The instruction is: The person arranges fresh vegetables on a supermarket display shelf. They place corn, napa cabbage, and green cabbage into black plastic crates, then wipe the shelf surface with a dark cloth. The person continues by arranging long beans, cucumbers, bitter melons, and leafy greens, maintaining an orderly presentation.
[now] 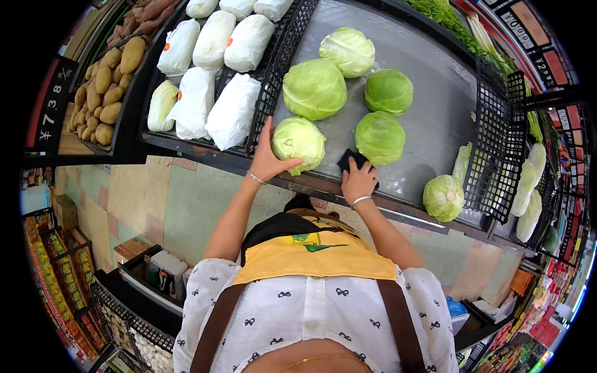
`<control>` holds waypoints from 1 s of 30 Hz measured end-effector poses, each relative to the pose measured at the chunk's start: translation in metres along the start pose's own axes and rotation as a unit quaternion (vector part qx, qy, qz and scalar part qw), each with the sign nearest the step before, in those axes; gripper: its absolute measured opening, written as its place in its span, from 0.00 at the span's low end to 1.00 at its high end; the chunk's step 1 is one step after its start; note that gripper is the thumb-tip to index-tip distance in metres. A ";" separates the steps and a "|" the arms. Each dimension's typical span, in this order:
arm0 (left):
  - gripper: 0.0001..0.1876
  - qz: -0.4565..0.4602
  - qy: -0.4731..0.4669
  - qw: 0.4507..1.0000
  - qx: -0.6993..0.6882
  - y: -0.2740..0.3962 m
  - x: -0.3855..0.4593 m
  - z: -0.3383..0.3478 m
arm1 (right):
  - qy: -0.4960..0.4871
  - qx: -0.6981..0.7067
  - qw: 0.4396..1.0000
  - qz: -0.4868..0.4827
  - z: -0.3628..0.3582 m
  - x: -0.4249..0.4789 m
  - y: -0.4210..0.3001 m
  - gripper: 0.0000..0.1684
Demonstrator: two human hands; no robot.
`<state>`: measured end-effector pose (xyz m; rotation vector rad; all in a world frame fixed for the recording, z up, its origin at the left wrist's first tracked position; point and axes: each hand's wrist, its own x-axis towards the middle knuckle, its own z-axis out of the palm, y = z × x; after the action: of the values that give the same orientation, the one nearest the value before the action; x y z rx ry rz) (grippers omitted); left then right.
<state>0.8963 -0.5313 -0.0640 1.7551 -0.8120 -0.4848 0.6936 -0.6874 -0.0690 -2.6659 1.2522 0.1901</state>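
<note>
My left hand [272, 158] is spread around the left side of a pale green cabbage [299, 144] at the front left of a grey display surface [419, 135]. The palm and thumb lie against it. My right hand [359, 181] presses down on a dark cloth [350, 162] near the front edge, its fingers over the fabric. Just beyond the cloth sits a green cabbage [380, 138], with another one [389, 92] behind it. Two larger cabbages, one at the left [315, 88] and one farther back [347, 52], rest behind the cabbage at my left hand.
White-wrapped vegetables [234, 112] lie in a black crate on the left, beyond a mesh divider [275, 70]. Potatoes [102, 93] fill a bin farther left. A cabbage [443, 198] sits at the front right, beside an upright black mesh crate [496, 140]. The display's dark front rim [401, 205] runs before me.
</note>
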 end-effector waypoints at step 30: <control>0.38 0.447 -0.181 0.785 0.389 0.133 0.020 0.328 | 0.215 0.217 0.952 0.027 0.000 0.020 0.068 0.23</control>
<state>0.6518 -0.7865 -0.0445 1.7112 -2.2088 0.2326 0.6540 -0.7452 -0.0814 -2.3503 1.2932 -0.6216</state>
